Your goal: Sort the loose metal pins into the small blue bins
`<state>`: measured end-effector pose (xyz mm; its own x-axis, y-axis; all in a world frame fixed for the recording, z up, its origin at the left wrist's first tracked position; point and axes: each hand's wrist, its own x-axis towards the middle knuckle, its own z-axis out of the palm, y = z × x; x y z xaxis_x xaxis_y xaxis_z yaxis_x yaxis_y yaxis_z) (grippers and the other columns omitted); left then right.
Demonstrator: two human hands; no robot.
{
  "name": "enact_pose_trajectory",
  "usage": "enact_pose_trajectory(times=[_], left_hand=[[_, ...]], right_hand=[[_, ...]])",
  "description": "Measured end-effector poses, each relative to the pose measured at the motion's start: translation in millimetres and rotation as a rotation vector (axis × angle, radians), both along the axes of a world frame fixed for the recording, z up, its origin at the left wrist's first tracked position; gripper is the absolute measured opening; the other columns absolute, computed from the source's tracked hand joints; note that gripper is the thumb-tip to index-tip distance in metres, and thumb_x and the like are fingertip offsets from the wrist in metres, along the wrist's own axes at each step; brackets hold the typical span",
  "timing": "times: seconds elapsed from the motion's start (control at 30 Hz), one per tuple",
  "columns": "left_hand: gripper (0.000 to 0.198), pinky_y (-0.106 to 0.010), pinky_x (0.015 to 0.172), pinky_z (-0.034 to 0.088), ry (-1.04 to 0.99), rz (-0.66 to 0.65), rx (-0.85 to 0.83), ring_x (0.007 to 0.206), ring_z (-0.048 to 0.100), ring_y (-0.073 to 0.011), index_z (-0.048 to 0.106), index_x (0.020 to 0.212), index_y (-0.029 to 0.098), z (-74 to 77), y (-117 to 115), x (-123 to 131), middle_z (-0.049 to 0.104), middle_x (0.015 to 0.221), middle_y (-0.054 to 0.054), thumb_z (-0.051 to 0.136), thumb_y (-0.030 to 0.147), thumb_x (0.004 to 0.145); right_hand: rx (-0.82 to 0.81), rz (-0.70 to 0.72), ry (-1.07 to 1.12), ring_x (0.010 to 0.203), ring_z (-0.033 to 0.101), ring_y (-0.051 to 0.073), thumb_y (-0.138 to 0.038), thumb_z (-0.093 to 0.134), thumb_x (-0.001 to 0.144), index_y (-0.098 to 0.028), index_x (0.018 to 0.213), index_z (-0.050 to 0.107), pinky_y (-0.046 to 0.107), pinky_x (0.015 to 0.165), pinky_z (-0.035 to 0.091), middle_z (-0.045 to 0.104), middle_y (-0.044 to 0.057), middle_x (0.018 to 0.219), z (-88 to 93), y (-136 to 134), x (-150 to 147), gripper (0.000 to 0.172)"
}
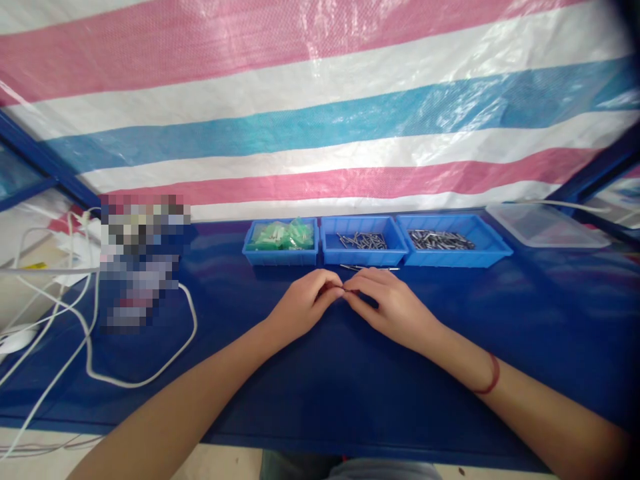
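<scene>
My left hand [309,301] and my right hand [389,306] meet fingertip to fingertip above the blue tabletop [340,393]. Both are closed in a pinch. Between the fingertips shows a tiny dark bit, too small to name. Just behind my fingers, thin metal rods [391,269] lie on the table, partly hidden by my right hand. Beyond them stand three blue bins in a row. Clear and green plastic packets [283,235] fill the left one, and short metal pins [365,241] lie in the middle one. Many small metal pieces [440,239] are heaped in the right one.
A translucent plastic lid [545,225] lies at the back right. White cables [193,320] loop over the table's left side, beside a blurred-out patch. Striped plastic sheeting [320,127] hangs behind the table between blue frame posts.
</scene>
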<state>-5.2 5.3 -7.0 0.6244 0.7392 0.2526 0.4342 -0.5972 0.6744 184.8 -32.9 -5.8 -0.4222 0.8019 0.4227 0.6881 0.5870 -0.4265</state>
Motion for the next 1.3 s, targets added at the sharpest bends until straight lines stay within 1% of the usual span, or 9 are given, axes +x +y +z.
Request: enact_pose_trajectory(times=[0.1,0.17,0.3,0.4,0.63,0.8,1.07,1.2,1.3], left_hand=[[0.019,-0.024,0.07,0.044,-0.091,0.054,-0.1,0.074,0.057,-0.0128,0.057,0.093,0.018,0.3,-1,0,0.062,0.084,0.0,0.052,0.035,0.091],[0.021,-0.023,0.069,0.044,-0.108,0.067,-0.126,0.073,0.057,-0.0127,0.058,0.093,0.017,1.8,-2,0,0.062,0.083,0.0,0.052,0.037,0.09],[0.024,-0.025,0.075,0.044,-0.042,-0.014,-0.04,0.081,0.059,-0.0147,0.061,0.094,0.016,6.6,-3,-1,0.065,0.088,-0.003,0.043,0.032,0.095],[0.026,-0.026,0.079,0.044,-0.017,-0.052,0.048,0.085,0.059,-0.0159,0.062,0.092,0.016,7.6,-4,0,0.065,0.09,-0.006,0.04,0.028,0.096],[0.02,-0.024,0.074,0.044,-0.018,0.019,0.026,0.075,0.058,-0.0136,0.062,0.088,0.017,4.5,-9,6,0.064,0.083,-0.002,0.047,0.028,0.094],[0.016,-0.023,0.069,0.043,-0.017,0.009,-0.008,0.069,0.056,-0.012,0.063,0.087,0.017,4.3,-10,10,0.063,0.08,0.0,0.052,0.029,0.091],[0.015,-0.022,0.062,0.04,-0.077,0.129,-0.007,0.066,0.054,-0.0113,0.063,0.086,0.018,1.3,-6,9,0.06,0.076,0.001,0.057,0.032,0.088],[0.016,-0.022,0.062,0.041,-0.114,0.176,-0.019,0.066,0.054,-0.0117,0.063,0.085,0.018,0.9,-6,8,0.06,0.075,0.001,0.057,0.033,0.087],[0.017,-0.024,0.064,0.042,-0.109,0.193,-0.021,0.069,0.055,-0.0127,0.062,0.083,0.018,2.3,-5,7,0.061,0.075,0.001,0.056,0.033,0.088]], right_hand=[[0.007,0.018,0.136,0.083,0.06,0.018,-0.02,0.048,0.091,-0.02,0.093,0.061,0.033,0.075,0.044,0.066,0.006,0.089,1.1,-2,-3,0.013],[-0.007,0.026,0.221,0.08,0.059,0.017,-0.019,0.049,0.09,-0.02,0.092,0.061,0.031,0.072,0.045,0.065,0.005,0.087,0.5,-2,-4,0.012],[-0.035,-0.035,0.337,0.069,0.055,0.015,-0.02,0.053,0.088,-0.02,0.084,0.061,0.028,0.064,0.044,0.061,0.003,0.077,-1.0,-2,-2,0.009],[-0.069,-0.087,0.427,0.067,0.053,0.014,-0.022,0.055,0.087,-0.02,0.08,0.06,0.028,0.062,0.042,0.06,0.002,0.075,-1.0,-2,-1,0.009],[-0.18,-0.109,0.551,0.065,0.051,0.013,-0.027,0.057,0.086,-0.02,0.079,0.06,0.027,0.06,0.04,0.058,0.001,0.073,-2.1,-4,-3,0.011],[-0.178,-0.105,0.564,0.065,0.051,0.013,-0.023,0.056,0.085,-0.019,0.077,0.06,0.027,0.06,0.04,0.059,0.001,0.074,-1.5,-3,-3,0.01],[-0.131,-0.115,0.566,0.062,0.051,0.012,-0.023,0.057,0.084,-0.019,0.08,0.062,0.025,0.057,0.04,0.059,0.0,0.071,0.7,1,2,0.007],[-0.087,-0.061,0.462,0.068,0.055,0.013,-0.019,0.056,0.085,-0.019,0.081,0.062,0.027,0.065,0.043,0.063,0.001,0.075,3.2,5,8,0.007],[0.0,-0.001,0.289,0.074,0.056,0.015,-0.02,0.054,0.088,-0.019,0.083,0.063,0.031,0.073,0.042,0.065,0.003,0.077,8.4,6,13,0.011]])
